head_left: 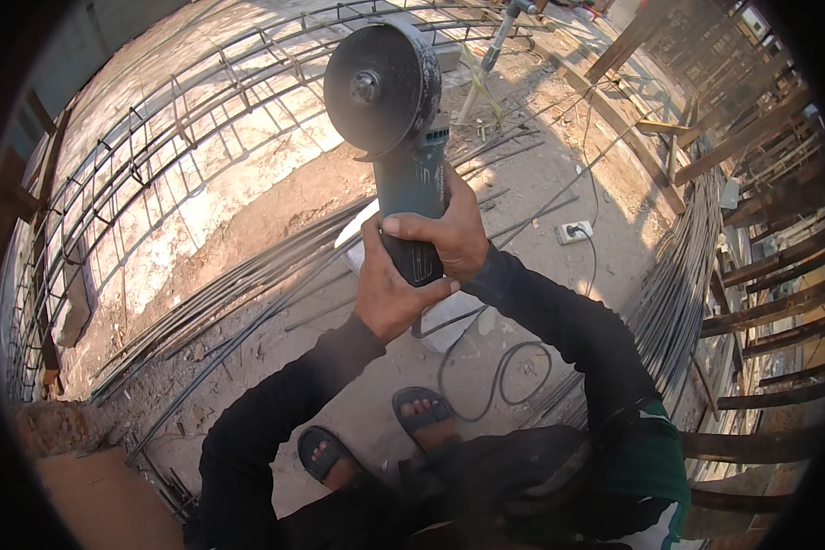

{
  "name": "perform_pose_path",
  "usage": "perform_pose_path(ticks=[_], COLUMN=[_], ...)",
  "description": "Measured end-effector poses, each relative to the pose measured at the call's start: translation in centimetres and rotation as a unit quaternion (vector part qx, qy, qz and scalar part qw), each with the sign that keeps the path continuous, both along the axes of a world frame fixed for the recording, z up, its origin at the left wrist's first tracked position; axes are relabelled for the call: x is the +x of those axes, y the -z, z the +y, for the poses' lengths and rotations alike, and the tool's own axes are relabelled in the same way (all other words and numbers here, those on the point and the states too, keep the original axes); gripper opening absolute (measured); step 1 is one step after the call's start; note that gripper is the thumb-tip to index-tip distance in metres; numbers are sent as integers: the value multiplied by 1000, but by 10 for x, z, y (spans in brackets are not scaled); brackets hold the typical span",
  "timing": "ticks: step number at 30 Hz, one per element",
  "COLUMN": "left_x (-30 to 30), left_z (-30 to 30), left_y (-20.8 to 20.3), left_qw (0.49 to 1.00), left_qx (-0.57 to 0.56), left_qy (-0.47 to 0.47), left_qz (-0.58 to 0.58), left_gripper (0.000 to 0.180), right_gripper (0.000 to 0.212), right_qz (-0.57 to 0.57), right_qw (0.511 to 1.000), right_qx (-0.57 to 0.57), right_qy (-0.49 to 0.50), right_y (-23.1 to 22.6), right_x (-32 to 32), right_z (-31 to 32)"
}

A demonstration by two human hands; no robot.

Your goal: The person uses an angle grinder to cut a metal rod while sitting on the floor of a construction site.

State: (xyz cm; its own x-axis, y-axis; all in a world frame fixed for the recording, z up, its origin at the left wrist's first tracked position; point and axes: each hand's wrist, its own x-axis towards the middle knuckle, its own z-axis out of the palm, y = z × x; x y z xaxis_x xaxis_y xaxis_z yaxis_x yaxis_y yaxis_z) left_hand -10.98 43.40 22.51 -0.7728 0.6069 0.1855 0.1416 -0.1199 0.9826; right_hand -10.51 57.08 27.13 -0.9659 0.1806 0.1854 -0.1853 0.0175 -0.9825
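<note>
1. Held up nearest the camera: an angle grinder, with its dark disc above and ahead of both hands.
2. Gripped at mid-length by the right hand, with thumb laid across the front.
3. Wrapped at the lower end by the left hand, just below the right, likewise closed round it.
4. Lying on the ground beneath: long steel bars and, near dark sandals, a looped cable.

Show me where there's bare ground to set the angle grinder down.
One patch looks bare between the white socket and the rebar bundle on the right; another, between the loose rods and the rebar cage on the left. It is crowded beside the right sandal, where black cord loops, and along the right edge, with wooden beams.
</note>
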Motion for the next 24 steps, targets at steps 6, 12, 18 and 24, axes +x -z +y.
perform_pose_path(ticks=[6,12,18,24], left_x=[-7,21,53,53], left_z=[-69,-64,-39,-31], left_y=[29,68,77,63], left_qw=[987,965,949,902], left_qx=[-22,-15,-12,-21], left_qy=[122,111,142,224], left_qz=[-102,-239,-282,-368], left_gripper=[104,84,65,56], right_gripper=[61,77,75,81], right_qz=[-100,-65,-89,-130], right_qw=[906,937,941,881], right_qx=[-385,-339,-322,-454], right_qy=[-146,-60,46,38], right_y=[37,84,86,103], right_x=[-9,12,62,82], right_z=[-41,-45,-27,-13])
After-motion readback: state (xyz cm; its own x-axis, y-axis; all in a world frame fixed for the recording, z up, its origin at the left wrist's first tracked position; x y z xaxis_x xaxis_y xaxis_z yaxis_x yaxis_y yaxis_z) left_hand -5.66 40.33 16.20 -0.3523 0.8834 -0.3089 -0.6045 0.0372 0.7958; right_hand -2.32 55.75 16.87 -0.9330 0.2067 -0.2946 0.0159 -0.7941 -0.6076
